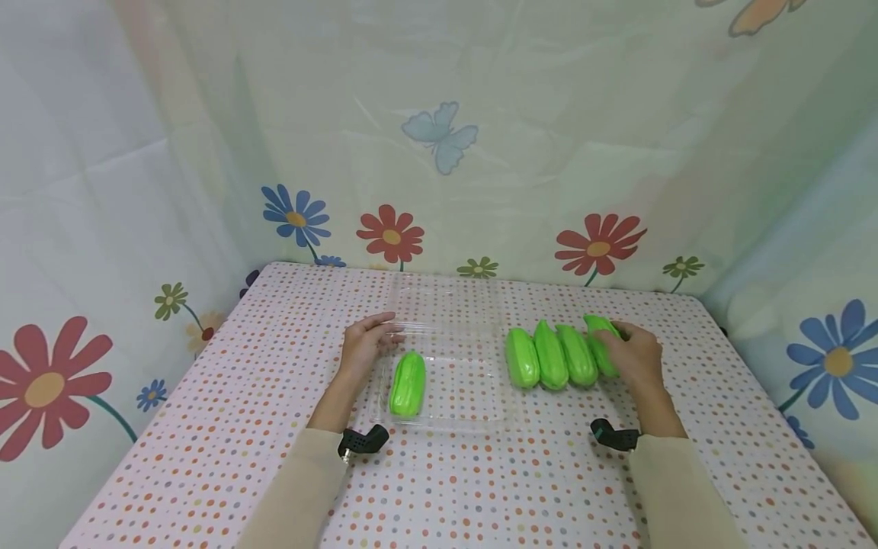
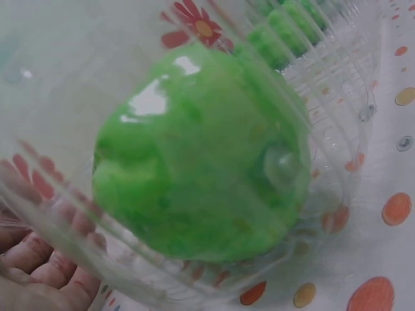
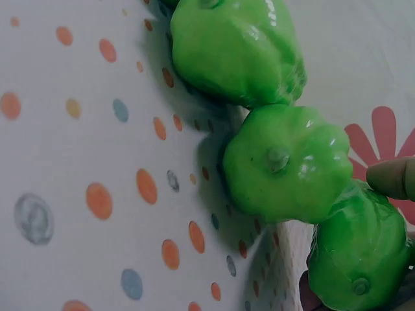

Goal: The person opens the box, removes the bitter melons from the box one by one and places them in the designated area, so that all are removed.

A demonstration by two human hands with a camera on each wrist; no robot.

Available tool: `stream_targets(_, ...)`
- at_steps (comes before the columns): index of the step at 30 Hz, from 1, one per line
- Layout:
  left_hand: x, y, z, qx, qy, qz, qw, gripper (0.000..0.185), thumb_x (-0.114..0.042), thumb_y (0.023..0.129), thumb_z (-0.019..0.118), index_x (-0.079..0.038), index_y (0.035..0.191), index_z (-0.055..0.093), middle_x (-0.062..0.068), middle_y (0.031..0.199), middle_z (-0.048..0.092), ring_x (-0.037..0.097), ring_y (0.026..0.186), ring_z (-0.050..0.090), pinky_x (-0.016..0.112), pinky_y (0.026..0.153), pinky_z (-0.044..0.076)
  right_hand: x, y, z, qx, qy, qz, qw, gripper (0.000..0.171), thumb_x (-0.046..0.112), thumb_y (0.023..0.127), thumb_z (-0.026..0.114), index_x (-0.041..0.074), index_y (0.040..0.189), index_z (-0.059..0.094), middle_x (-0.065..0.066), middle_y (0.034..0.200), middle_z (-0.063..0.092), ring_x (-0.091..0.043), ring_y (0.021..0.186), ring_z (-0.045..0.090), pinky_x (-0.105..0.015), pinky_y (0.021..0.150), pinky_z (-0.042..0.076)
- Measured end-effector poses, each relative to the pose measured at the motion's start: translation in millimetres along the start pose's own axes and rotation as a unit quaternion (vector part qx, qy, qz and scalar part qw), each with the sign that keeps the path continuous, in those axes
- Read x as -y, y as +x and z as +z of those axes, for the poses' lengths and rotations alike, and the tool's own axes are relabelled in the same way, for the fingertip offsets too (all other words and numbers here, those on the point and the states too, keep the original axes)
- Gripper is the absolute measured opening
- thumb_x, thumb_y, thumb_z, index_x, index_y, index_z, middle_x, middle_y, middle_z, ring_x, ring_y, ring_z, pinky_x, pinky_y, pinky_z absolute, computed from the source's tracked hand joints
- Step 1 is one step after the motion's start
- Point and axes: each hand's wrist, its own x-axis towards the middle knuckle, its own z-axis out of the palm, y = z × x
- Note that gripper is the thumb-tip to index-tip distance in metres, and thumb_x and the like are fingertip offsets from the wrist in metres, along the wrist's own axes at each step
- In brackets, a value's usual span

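Note:
A clear plastic box [image 1: 453, 424] lies with its clear lid [image 1: 446, 301] folded back. One green ribbed gourd [image 1: 408, 385] rests lengthwise at the box's left end; through the plastic wall it fills the left wrist view. My left hand [image 1: 363, 347] is at the box's upper left edge, fingers relaxed against the plastic. To the right of the box stand three more green gourds [image 1: 551, 356] side by side. At the right end of this row, my right hand [image 1: 636, 354] grips another gourd [image 3: 360, 256] between thumb and fingers. Its far tip looks slightly raised.
A table covered with a dotted cloth [image 1: 466, 488] carries everything. Behind and on both sides hangs a pale curtain [image 1: 343, 152] printed with flowers and butterflies. A dark wrist camera [image 1: 363, 440] sits on the left wrist, and another camera [image 1: 613, 435] on the right.

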Motion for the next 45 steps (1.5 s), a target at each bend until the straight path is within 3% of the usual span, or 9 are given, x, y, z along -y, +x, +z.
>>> stream_targets(9, -0.2, 2.0, -1.9, -0.002, -0.018, -0.005, 0.9998, 0.038, -0.007, 0.102, 0.057, 0.007, 0.137, 0.057, 0.031, 0.126, 0.064, 0.039, 0.109, 0.070, 0.047, 0.101, 0.054, -8, 4, 8, 0.011, -0.028, 0.007, 1.000, 0.067, 0.041, 0.103, 0.050, -0.003, 0.152, 0.040, -0.033, 0.152, 0.041, -0.048, 0.134, 0.044, -0.061, 0.108, 0.041)
stream_targets(24, 3.7, 1.5, 0.3, 0.001, -0.007, 0.002, 1.0000, 0.037, -0.008, 0.101, 0.057, 0.006, 0.136, 0.059, 0.027, 0.120, 0.068, 0.025, 0.095, 0.075, 0.038, 0.090, 0.060, -17, -1, 5, 0.045, -0.039, 0.022, 0.998, 0.070, 0.045, 0.102, 0.048, -0.005, 0.151, 0.041, -0.032, 0.153, 0.039, -0.052, 0.138, 0.038, -0.063, 0.112, 0.035)
stream_targets(32, 2.1, 1.5, 0.6, -0.003, -0.008, 0.002, 1.0000, 0.037, -0.007, 0.101, 0.057, 0.006, 0.136, 0.059, 0.025, 0.117, 0.070, 0.028, 0.096, 0.075, 0.041, 0.092, 0.059, -18, 1, 4, 0.045, -0.033, 0.025, 0.998, 0.074, 0.049, 0.102, 0.045, -0.002, 0.155, 0.036, -0.031, 0.157, 0.033, -0.054, 0.143, 0.030, -0.065, 0.115, 0.030)
stream_targets(45, 2.6, 1.6, 1.3, -0.005, -0.016, -0.003, 0.9999, 0.037, -0.007, 0.102, 0.057, 0.007, 0.135, 0.059, 0.029, 0.122, 0.067, 0.040, 0.107, 0.070, 0.049, 0.100, 0.054, -17, 1, 4, 0.017, -0.019, 0.038, 0.999, 0.069, 0.049, 0.103, 0.044, -0.005, 0.146, 0.049, -0.030, 0.149, 0.046, -0.048, 0.133, 0.046, -0.061, 0.106, 0.042)
